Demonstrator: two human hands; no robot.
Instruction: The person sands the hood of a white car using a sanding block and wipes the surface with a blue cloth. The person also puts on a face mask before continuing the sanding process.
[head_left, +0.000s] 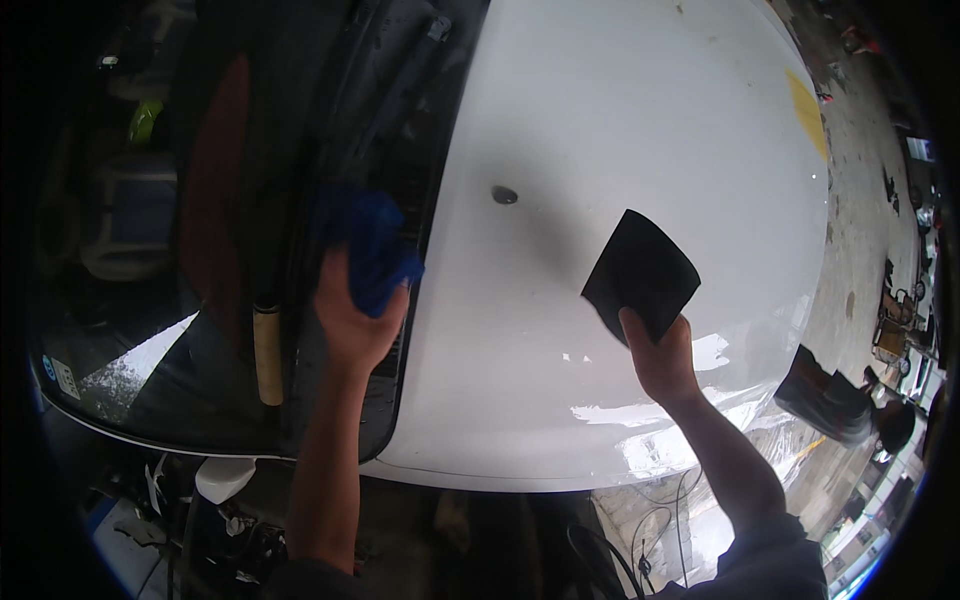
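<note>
My left hand (pixel 355 320) grips a crumpled blue cloth (pixel 375 250) over the dark strip between the windshield and the hood. In my right hand (pixel 662 360) is a thin black sheet that looks like sandpaper (pixel 645 270), pinched by its near edge with the thumb on top. The sheet is slightly curved and stands above the white car hood (pixel 520 320); whether it touches the hood I cannot tell. A small dark oval spot (pixel 504 195) marks the hood between my hands. Lower on the hood, bright wet-looking patches shine.
On the dark windshield (pixel 215 400) side lies a tan cylinder (pixel 267 355), left of my left forearm. A yellow patch (pixel 805 115) shows at the hood's far right edge. Cables (pixel 640 560) run near my right elbow, and a dark bulky object (pixel 830 400) stands on the concrete floor.
</note>
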